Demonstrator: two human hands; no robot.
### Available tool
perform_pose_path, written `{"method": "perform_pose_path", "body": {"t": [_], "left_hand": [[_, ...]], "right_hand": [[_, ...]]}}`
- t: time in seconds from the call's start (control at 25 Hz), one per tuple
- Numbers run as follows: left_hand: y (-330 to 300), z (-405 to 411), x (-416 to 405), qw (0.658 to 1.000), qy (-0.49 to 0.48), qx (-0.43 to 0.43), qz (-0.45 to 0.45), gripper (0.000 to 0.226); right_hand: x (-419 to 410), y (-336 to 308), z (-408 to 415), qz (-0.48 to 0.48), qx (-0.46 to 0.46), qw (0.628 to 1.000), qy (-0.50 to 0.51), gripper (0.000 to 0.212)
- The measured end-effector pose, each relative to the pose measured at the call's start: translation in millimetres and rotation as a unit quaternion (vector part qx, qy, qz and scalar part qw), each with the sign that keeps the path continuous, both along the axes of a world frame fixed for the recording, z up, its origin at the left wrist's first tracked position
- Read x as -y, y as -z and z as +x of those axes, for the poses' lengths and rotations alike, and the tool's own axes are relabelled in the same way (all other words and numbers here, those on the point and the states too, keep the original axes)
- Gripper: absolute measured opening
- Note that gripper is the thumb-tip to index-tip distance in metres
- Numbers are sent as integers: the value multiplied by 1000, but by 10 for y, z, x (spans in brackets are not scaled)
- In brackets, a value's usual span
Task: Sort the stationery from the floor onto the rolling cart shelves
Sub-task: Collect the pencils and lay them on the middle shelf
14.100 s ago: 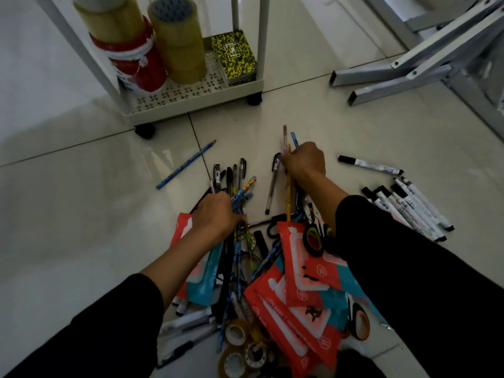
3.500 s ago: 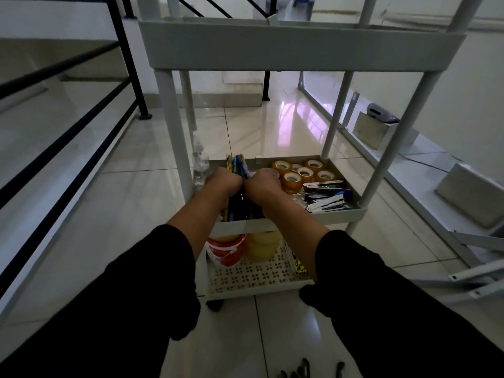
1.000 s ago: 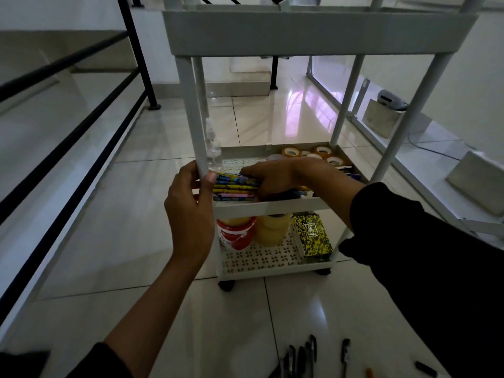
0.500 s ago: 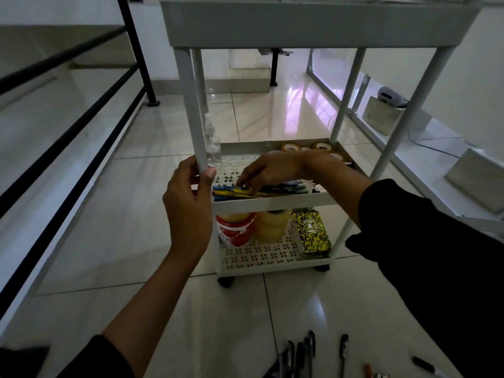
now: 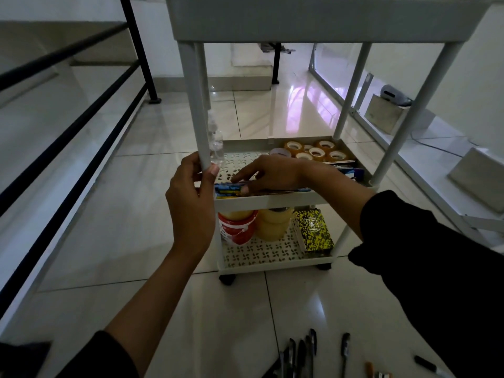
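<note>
On the rolling cart (image 5: pixel 272 203), the middle shelf's front wall half hid the pencils (image 5: pixel 229 189) under the right hand (image 5: pixel 268 173), fingers loosely spread, while the left hand (image 5: pixel 191 197) gripped the post (image 5: pixel 195 99); the lower shelf's yellow box (image 5: pixel 313 230) print was unreadable.

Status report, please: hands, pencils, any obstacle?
Left hand grips cart post. Right hand fingers rest on pencils lying in middle shelf. Nothing blocking; pens remain on floor.
</note>
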State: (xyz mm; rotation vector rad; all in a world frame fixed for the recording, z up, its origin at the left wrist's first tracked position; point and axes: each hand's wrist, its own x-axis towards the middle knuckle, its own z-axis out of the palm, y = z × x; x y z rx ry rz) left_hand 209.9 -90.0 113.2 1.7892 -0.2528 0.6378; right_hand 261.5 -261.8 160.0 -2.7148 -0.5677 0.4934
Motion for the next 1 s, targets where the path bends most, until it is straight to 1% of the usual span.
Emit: {"method": "perform_pose_path", "body": {"t": [0.08, 0.2, 0.4, 0.48, 0.56, 0.64, 0.84, 0.92, 1.0], "left_hand": [[8, 9, -2, 1000, -1, -1, 1, 26], [13, 12, 6, 1000, 4, -2, -6, 26], [15, 14, -8, 1000, 2, 6, 2, 28], [18, 16, -4, 1000, 0, 5, 4, 29], [14, 12, -4, 1000, 0, 5, 3, 28], [9, 8, -3, 1000, 3, 6, 1, 28], [17, 6, -10, 1000, 1, 3, 4, 29], [10, 5, -12, 1000, 8, 3, 3, 28], [7, 6, -25, 1000, 14, 1, -1, 27]], "right_hand": [[17, 16, -14, 14, 7, 1000, 11, 43], [32, 17, -15, -7, 28, 1000, 0, 36], [-64, -22, 22, 9, 35, 999, -8, 35], [-104, 2, 27, 7, 38, 999, -18, 30], [-103, 11, 23, 25, 53, 998, -4, 22], [-91, 14, 2, 41, 60, 997, 1, 20], [-171, 38, -4, 53, 67, 996, -11, 23], [-154, 22, 21, 63, 60, 996, 5, 26], [-108, 21, 43, 39, 58, 997, 26, 30]]}}
